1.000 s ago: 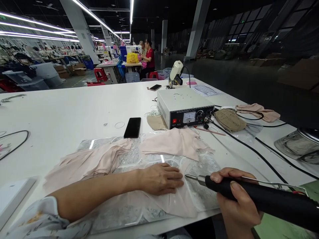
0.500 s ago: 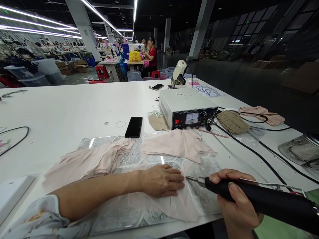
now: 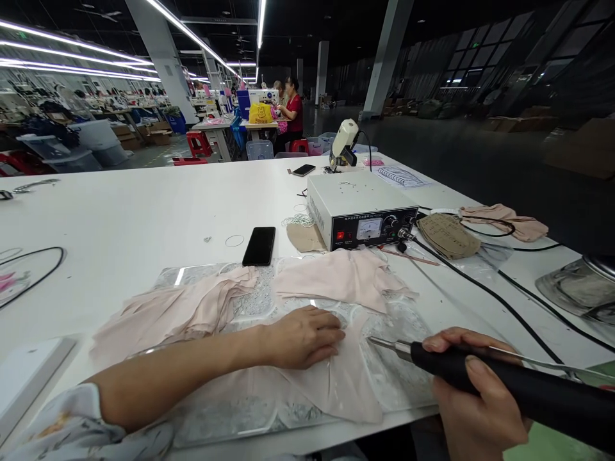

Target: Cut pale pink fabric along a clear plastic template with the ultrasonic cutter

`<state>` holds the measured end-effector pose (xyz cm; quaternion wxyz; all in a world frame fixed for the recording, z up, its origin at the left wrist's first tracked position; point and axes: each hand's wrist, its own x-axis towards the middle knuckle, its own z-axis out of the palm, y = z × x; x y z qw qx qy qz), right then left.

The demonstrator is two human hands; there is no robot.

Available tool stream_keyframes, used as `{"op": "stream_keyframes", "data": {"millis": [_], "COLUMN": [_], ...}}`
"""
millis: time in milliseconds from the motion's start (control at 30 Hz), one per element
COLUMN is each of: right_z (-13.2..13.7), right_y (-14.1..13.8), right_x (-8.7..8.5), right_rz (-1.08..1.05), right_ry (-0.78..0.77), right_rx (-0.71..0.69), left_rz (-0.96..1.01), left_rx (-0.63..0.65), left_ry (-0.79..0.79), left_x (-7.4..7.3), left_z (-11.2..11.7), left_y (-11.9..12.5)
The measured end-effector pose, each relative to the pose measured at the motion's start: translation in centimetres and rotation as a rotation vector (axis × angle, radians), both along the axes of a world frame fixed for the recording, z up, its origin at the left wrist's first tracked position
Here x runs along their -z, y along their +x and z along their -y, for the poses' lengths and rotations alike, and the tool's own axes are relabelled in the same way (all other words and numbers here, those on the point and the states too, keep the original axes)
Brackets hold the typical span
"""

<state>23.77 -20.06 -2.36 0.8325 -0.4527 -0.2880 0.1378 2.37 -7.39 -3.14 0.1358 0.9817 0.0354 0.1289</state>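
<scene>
My left hand rests on a thin pale pink fabric piece, its fingers bent and drawn together on the cloth, which creases at the fingertips. Beneath it lies a clear, patterned board. My right hand grips a black ultrasonic cutting pen with a slim metal tip. That tip points left, just right of the fabric's edge and apart from my left hand. Beyond my left arm is a stack of pink pieces; another pink pile lies at the board's far side.
A generator box with a dial and a red switch stands beyond the board, its black cable curving to the right. A phone lies beside it. Brown pieces and a glass jar are at right. A person in red sits far back.
My left hand has slid slightly left and up, its fingers going from flat to bent. The cutting pen's tip has drawn back to the right, away from those fingers.
</scene>
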Motion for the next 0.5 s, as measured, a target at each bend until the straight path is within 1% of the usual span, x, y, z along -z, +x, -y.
{"op": "stream_keyframes", "data": {"millis": [67,133,200,267,300,367,400,433,500], "right_z": [0.3,0.5,0.8,1.2,1.5,2.4,3.0,3.7,5.4], "right_y": [0.3,0.5,0.6,1.0,1.4,2.2,2.6,2.9,3.0], "right_x": [0.0,0.0,0.2,0.8,1.3,2.7,3.7,4.7,6.6], "right_rz": [-0.044,-0.08,-0.114,-0.141,-0.148,-0.18,-0.18,-0.144,0.041], "right_ry": [-0.001,-0.004,-0.011,-0.065,-0.115,-0.255,-0.3,-0.328,-0.432], "right_rx": [0.021,0.021,0.032,0.052,0.067,-0.019,-0.061,-0.069,-0.104], "left_rz": [-0.049,-0.141,-0.234,-0.299,-0.318,-0.336,-0.337,-0.336,-0.336], "left_rx": [-0.132,-0.229,-0.276,-0.29,-0.292,-0.29,-0.288,-0.287,-0.28], "left_ry": [-0.04,-0.069,-0.086,-0.104,-0.115,-0.135,-0.145,-0.155,-0.187], "left_x": [-0.4,-0.9,-1.3,-1.6,-1.7,-1.8,-1.8,-1.9,-2.1], "left_z": [0.2,0.4,0.6,0.9,1.0,1.2,1.3,1.2,1.1], "left_y": [-0.3,-0.3,-0.2,0.2,0.3,0.6,0.7,0.7,0.6]}}
